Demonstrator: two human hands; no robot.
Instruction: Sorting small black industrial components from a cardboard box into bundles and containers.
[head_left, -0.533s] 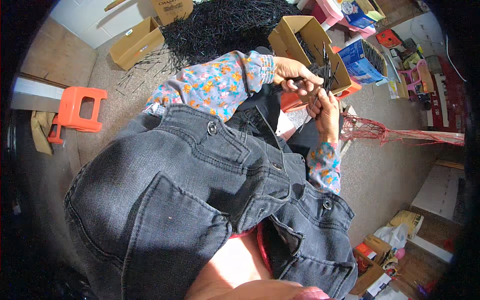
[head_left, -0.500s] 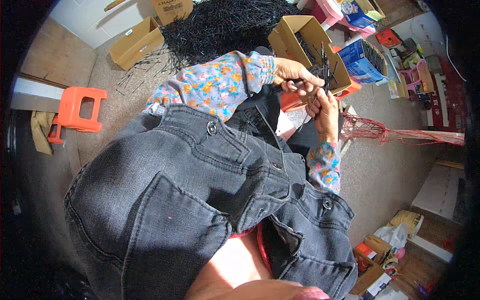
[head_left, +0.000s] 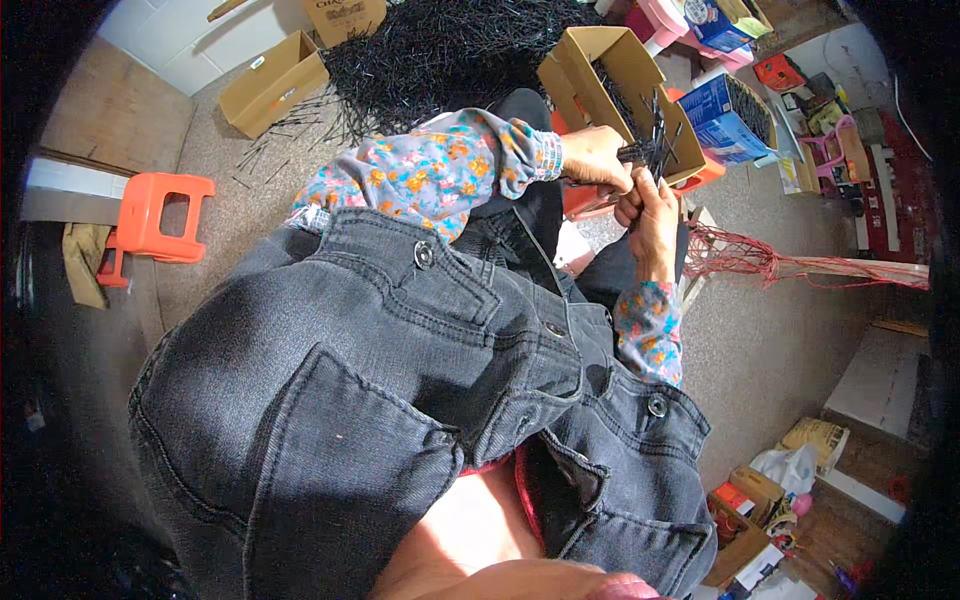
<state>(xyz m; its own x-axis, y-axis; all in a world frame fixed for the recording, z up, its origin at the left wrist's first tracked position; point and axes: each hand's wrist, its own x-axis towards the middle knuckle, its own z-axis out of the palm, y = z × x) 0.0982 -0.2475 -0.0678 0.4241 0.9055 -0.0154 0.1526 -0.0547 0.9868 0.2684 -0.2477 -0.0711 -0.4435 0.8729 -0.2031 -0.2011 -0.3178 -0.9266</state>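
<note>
The bundle of thin black strips [head_left: 657, 137] was at the person's hands, its strips fanning upward in front of an open cardboard box [head_left: 590, 98]. The right hand [head_left: 652, 215] gripped the bundle's lower end between thumb and fingers. The left hand [head_left: 597, 158] was just beside it, fingers curled and back turned up; whether it clasped any strips could not be told.

More black strips lay inside the cardboard box, and a blue box [head_left: 715, 120] just to its right was filled with them too. Further off, a large heap of black strips [head_left: 450, 55] covered the floor [head_left: 775, 370]. Red strings [head_left: 740, 255] hung tangled to the right, and an orange stool [head_left: 140, 220] was well apart at the left.
</note>
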